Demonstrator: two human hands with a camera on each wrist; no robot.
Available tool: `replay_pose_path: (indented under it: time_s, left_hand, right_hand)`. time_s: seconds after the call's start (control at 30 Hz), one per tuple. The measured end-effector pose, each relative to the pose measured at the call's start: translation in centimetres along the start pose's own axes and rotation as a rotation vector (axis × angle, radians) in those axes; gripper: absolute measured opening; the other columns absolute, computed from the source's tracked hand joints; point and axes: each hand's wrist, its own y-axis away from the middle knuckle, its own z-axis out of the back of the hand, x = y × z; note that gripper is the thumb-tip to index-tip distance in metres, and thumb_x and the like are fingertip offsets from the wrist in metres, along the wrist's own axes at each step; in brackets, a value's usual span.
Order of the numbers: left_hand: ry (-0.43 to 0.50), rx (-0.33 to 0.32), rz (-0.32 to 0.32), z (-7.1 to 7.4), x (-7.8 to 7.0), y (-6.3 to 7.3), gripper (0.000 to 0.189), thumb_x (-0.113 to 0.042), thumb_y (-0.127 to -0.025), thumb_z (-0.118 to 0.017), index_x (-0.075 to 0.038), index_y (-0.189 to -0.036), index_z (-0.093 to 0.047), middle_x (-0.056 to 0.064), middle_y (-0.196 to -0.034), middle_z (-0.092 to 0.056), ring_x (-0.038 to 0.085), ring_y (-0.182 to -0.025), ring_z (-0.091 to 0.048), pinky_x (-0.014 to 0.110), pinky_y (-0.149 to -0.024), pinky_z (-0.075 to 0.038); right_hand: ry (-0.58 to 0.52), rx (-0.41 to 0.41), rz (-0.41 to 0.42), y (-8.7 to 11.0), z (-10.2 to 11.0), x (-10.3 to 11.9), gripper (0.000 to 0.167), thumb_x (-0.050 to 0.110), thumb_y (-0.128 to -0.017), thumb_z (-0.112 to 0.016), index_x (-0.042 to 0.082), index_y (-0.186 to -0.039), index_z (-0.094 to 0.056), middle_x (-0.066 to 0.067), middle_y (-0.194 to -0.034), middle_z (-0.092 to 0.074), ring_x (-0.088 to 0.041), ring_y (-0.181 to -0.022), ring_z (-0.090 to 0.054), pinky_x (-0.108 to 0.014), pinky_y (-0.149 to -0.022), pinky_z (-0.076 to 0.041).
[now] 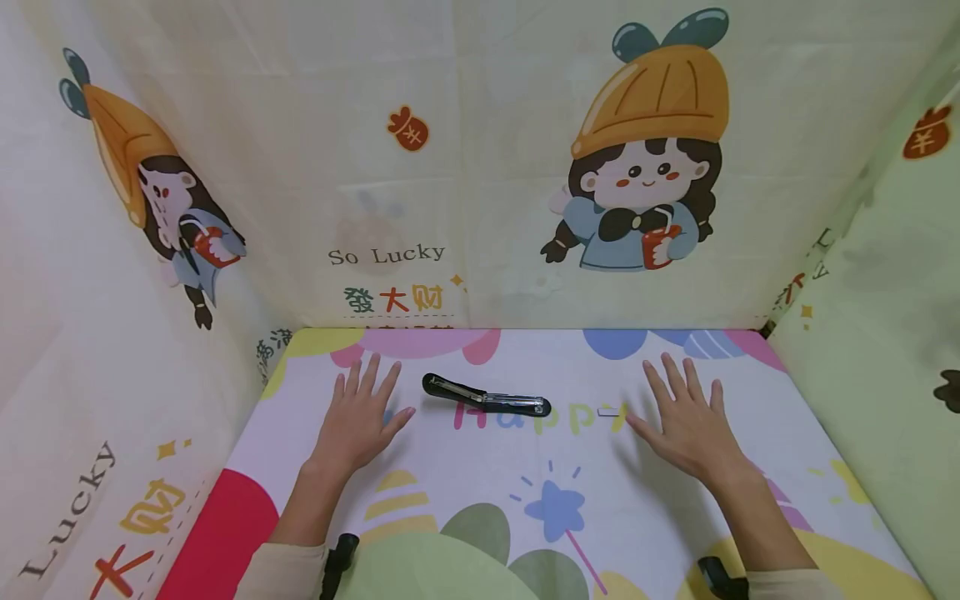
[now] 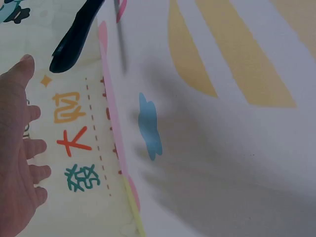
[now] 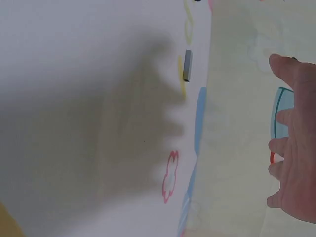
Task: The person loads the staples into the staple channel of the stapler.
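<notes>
A black stapler (image 1: 517,405) lies spread wide open on the patterned tabletop, between the two hands. Its dark end (image 2: 74,47) shows at the top of the left wrist view. To its right is a small silver strip of staples (image 1: 608,412), seen as a short grey bar (image 3: 187,66) in the right wrist view. My left hand (image 1: 362,423), fingers spread and straight, is held to the left of the stapler and touches nothing. My right hand (image 1: 690,429) has its fingers spread too, with the thumb near the staple strip; it holds nothing.
The table is covered with a printed cloth (image 1: 420,454) bearing coloured shapes and letters. Pale fabric walls (image 1: 510,200) with cartoon prints rise at the back and on both sides. A black wrist strap (image 1: 341,560) sits at each cuff.
</notes>
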Motion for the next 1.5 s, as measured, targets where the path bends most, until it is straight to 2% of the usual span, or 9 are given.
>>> replay_pose_path:
  time_s: [0.27,0.63,0.87,0.93,1.13,1.27,1.5]
  left_hand:
    - [0.012,0.01,-0.062,-0.1,-0.1,-0.8,0.08,-0.057,-0.099,-0.056,-0.015,-0.163,-0.032,0.023,-0.169,-0.022,0.05,-0.155,-0.019,0.068,-0.123,-0.02]
    - [0.078,0.016,-0.119,-0.8,0.1,-1.6,0.079,-0.051,-0.1,-0.06,-0.008,-0.161,-0.035,0.022,-0.167,-0.031,0.045,-0.152,-0.03,0.063,-0.123,-0.026]
    - [0.286,0.034,-0.088,-1.4,-0.2,-2.2,0.082,-0.046,-0.094,-0.073,-0.011,-0.16,-0.038,0.016,-0.165,-0.036,0.042,-0.152,-0.033,0.06,-0.122,-0.032]
    - [0.351,0.028,-0.084,-1.4,-0.3,-2.5,0.082,-0.042,-0.092,-0.077,-0.012,-0.159,-0.04,0.015,-0.164,-0.039,0.04,-0.151,-0.035,0.059,-0.121,-0.034]
    - [0.508,0.025,-0.073,-1.5,-1.1,-3.2,0.078,-0.032,-0.089,-0.082,-0.011,-0.156,-0.046,0.011,-0.158,-0.049,0.035,-0.147,-0.043,0.056,-0.12,-0.037]
    - [0.594,0.019,-0.043,-1.8,-1.4,-3.7,0.074,-0.023,-0.088,-0.084,-0.011,-0.153,-0.049,0.013,-0.154,-0.053,0.035,-0.144,-0.047,0.056,-0.118,-0.039]
    - [0.734,0.01,0.008,-2.9,-1.8,-4.2,0.065,-0.008,-0.089,-0.081,-0.004,-0.148,-0.053,0.015,-0.148,-0.058,0.035,-0.14,-0.052,0.054,-0.117,-0.042]
  right_hand:
    - [-0.013,-0.003,0.049,-0.4,-0.3,-0.6,0.087,0.057,-0.097,-0.058,0.009,-0.163,-0.028,-0.025,-0.169,-0.021,-0.051,-0.154,-0.018,-0.081,-0.114,-0.014]
    - [-0.112,-0.005,0.17,-1.5,-1.6,-1.3,0.08,0.046,-0.095,-0.069,0.006,-0.158,-0.04,-0.024,-0.163,-0.036,-0.047,-0.148,-0.036,-0.072,-0.115,-0.03]
    - [-0.201,0.011,0.231,-2.2,-2.5,-1.4,0.074,0.035,-0.091,-0.078,0.008,-0.153,-0.048,-0.021,-0.159,-0.044,-0.047,-0.142,-0.044,-0.068,-0.111,-0.039]
    - [-0.226,0.022,0.224,-2.3,-2.7,-1.4,0.073,0.034,-0.091,-0.079,0.009,-0.153,-0.049,-0.02,-0.158,-0.046,-0.046,-0.14,-0.047,-0.07,-0.106,-0.043]
    - [-0.301,0.045,0.201,-2.9,-3.3,-1.5,0.07,0.031,-0.09,-0.08,0.008,-0.15,-0.052,-0.019,-0.152,-0.053,-0.047,-0.137,-0.051,-0.069,-0.105,-0.044]
    - [-0.357,0.019,0.205,-3.2,-3.9,-1.8,0.067,0.026,-0.088,-0.082,0.006,-0.147,-0.055,-0.02,-0.147,-0.058,-0.045,-0.135,-0.053,-0.065,-0.107,-0.045]
    - [-0.403,-0.047,0.212,-3.2,-5.1,-2.2,0.061,0.019,-0.085,-0.086,0.001,-0.138,-0.062,-0.021,-0.135,-0.065,-0.044,-0.125,-0.061,-0.061,-0.101,-0.05]
